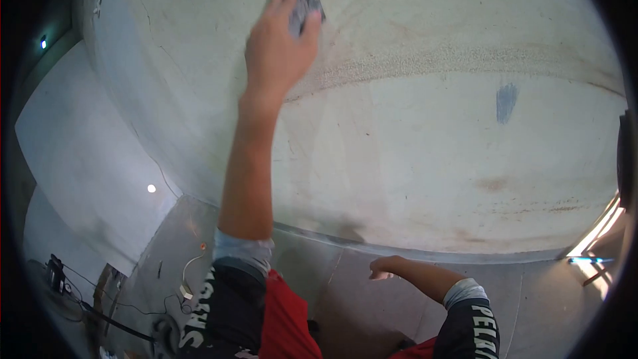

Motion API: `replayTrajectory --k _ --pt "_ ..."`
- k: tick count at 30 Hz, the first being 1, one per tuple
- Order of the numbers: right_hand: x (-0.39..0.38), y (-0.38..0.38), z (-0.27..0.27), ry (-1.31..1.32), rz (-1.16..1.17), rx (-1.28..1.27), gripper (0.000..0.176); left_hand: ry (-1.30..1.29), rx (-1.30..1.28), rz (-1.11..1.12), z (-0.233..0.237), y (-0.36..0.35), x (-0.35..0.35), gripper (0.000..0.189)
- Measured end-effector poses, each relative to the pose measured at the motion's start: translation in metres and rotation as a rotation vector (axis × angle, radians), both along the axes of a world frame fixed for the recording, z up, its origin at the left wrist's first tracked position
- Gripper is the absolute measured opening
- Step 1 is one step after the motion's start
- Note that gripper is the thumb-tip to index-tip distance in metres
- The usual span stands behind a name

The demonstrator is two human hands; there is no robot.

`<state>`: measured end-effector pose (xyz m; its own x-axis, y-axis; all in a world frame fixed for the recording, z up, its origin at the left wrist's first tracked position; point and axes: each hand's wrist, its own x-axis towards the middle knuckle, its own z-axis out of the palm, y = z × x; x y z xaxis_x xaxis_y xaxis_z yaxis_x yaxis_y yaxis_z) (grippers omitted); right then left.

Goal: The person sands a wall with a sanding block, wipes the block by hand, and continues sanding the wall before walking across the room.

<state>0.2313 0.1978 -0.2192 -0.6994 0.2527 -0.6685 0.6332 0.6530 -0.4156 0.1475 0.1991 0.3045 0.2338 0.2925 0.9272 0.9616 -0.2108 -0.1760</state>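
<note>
My left hand (282, 46) reaches up at the end of a stretched arm, its fingers wrapped over a dark grey sanding block (307, 1) with a worn, mottled face. The block lies against the pale wall (412, 13), near the top of the view. Low down, close to the foot of the wall, my right hand (381, 268) hangs with its fingers loosely curled and nothing visible in them. A rough, pitted band (425, 65) runs across the wall to the right of my left hand.
A blue-grey patch (506, 103) marks the wall at right. White panels (86, 153) stand at left. Cables (139, 309) and a cord with a small connector (186, 290) lie on the grey floor (465, 299). Light enters by an opening (601, 226) at the far right.
</note>
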Motion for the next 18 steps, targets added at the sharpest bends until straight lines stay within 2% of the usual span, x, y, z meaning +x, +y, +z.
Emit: replayTrajectory --k 2,3,4,6,8,10,11,13,15,16,17,18 --pt "-0.005 0.010 -0.017 -0.001 0.027 0.018 0.045 0.055 0.024 0.070 0.018 0.001 0.002 0.062" --pt "-0.006 0.014 -0.023 0.008 0.051 0.036 0.044 0.054 0.023 0.070 0.011 -0.001 0.002 0.062" --pt "-0.006 0.015 -0.018 0.013 0.050 0.033 0.044 0.045 -0.005 0.073 -0.004 -0.003 0.000 0.062" --pt "-0.009 0.022 -0.003 -0.027 0.030 0.030 0.055 0.042 -0.056 0.078 -0.051 -0.008 -0.002 0.063" --pt "-0.008 0.020 0.007 -0.047 0.084 0.078 0.054 0.040 -0.077 0.082 -0.100 -0.012 0.005 0.064" --pt "-0.002 0.013 0.001 0.034 0.034 0.092 0.041 -0.095 -0.235 0.022 -0.126 -0.019 0.017 0.064" --pt "0.000 0.011 -0.001 0.029 0.031 0.096 0.041 -0.100 -0.231 0.018 -0.120 -0.014 0.014 0.064" --pt "0.003 0.002 -0.007 0.014 0.014 0.027 0.045 0.088 0.024 0.011 -0.080 0.004 0.008 0.065" --pt "-0.007 0.001 -0.027 -0.046 0.059 -0.006 0.048 0.120 0.105 -0.002 -0.007 0.016 0.011 0.065" --pt "-0.010 0.005 -0.033 -0.107 0.104 -0.036 0.057 0.017 0.027 0.095 0.022 0.002 0.036 0.065" --pt "-0.008 0.005 -0.031 -0.091 0.108 -0.024 0.057 -0.084 -0.054 0.193 0.043 -0.009 0.056 0.066" --pt "-0.008 0.008 -0.029 -0.089 0.107 -0.022 0.057 -0.082 -0.051 0.192 0.047 -0.008 0.052 0.066"
